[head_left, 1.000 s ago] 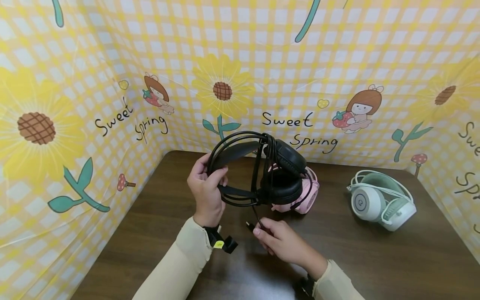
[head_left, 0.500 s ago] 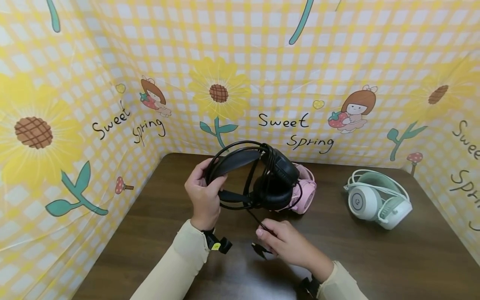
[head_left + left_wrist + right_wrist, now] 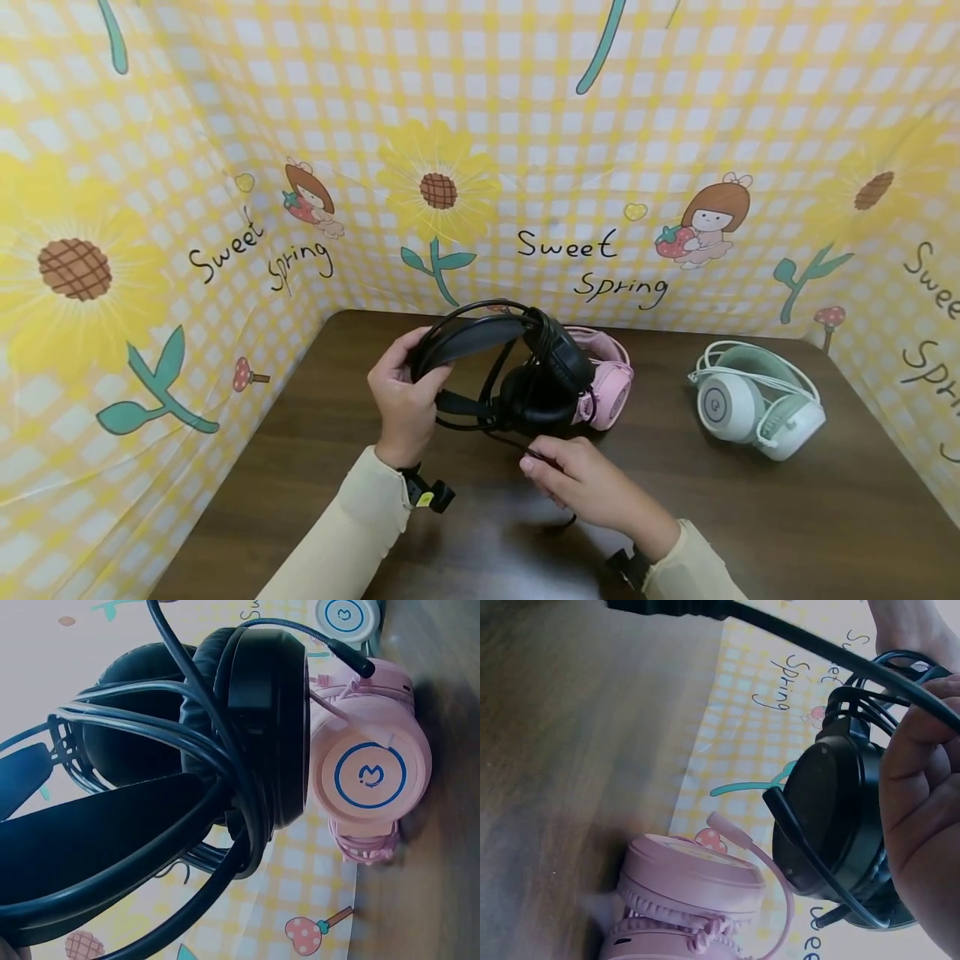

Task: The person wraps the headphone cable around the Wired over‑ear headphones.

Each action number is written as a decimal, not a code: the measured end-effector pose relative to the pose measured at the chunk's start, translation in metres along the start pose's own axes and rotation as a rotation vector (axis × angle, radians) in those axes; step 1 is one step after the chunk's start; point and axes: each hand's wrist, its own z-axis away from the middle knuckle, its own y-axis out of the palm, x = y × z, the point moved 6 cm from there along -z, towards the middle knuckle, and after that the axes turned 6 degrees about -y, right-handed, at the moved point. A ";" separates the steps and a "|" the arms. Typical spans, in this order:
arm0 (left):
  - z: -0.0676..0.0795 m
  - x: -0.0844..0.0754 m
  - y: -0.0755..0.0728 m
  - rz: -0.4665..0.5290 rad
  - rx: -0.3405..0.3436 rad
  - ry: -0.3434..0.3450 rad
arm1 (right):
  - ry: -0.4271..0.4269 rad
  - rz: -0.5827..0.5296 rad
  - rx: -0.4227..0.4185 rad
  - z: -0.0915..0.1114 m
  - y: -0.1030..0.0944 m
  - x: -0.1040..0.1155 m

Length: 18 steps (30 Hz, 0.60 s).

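My left hand grips the headband of a black headset, which is held up over the table and tilted, ear cups to the right. Several loops of its cable wrap the ear cups, as the left wrist view shows, and a boom microphone sticks out. Lower right, my right hand pinches the headset's black cable between thumb and curled fingers. The free cable end hangs below that hand; a dark plug shows at the top of the right wrist view.
Behind the black headset, a pink headset with its cable bundled lies on the brown wooden table and is partly hidden. A white and green headset rests farther right. Yellow checked cloth walls the back and sides.
The black headset and left hand have lowered slightly. My right hand has drawn a little right and down with the cable; more cable runs from the headset and its free end hangs below the hand.
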 end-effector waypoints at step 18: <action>0.005 -0.017 0.000 -0.110 0.165 0.161 | -0.007 -0.040 -0.040 0.004 -0.017 0.017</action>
